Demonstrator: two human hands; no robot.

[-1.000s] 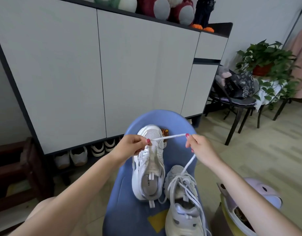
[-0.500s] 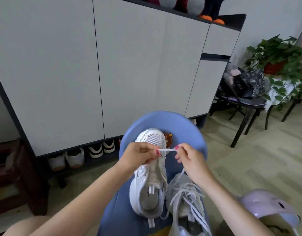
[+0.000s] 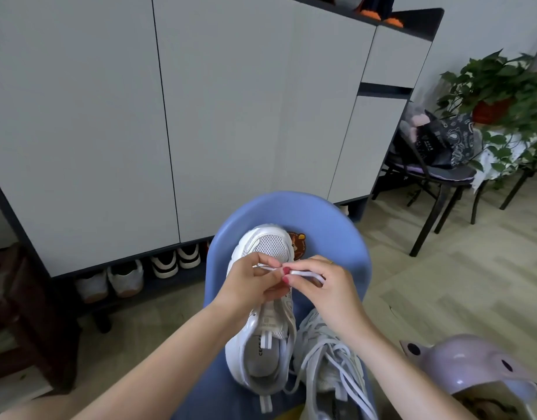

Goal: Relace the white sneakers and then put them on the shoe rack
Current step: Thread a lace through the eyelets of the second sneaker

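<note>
Two white sneakers lie on a blue chair [image 3: 328, 219]. The left sneaker [image 3: 262, 338] points away from me with no lace across its tongue. The right sneaker [image 3: 328, 356] lies beside it with loose laces spilling over it. My left hand [image 3: 249, 286] and my right hand [image 3: 321, 286] meet over the left sneaker's front eyelets, both pinching a white shoelace [image 3: 303, 272] between thumb and fingers. The lace runs across my right fingers. The lace's tip and the eyelets under my hands are hidden.
A tall grey cabinet [image 3: 200, 116] stands behind the chair, with a low open shoe shelf [image 3: 134, 277] holding several shoes. A dark wooden bench [image 3: 25, 313] is at left. A black chair with a bag [image 3: 437, 153], a potted plant [image 3: 500, 86] and a lilac helmet [image 3: 473, 371] are at right.
My hands have come together from a wide spread, drawing the lace down to the left sneaker's front. The view has tilted downward.
</note>
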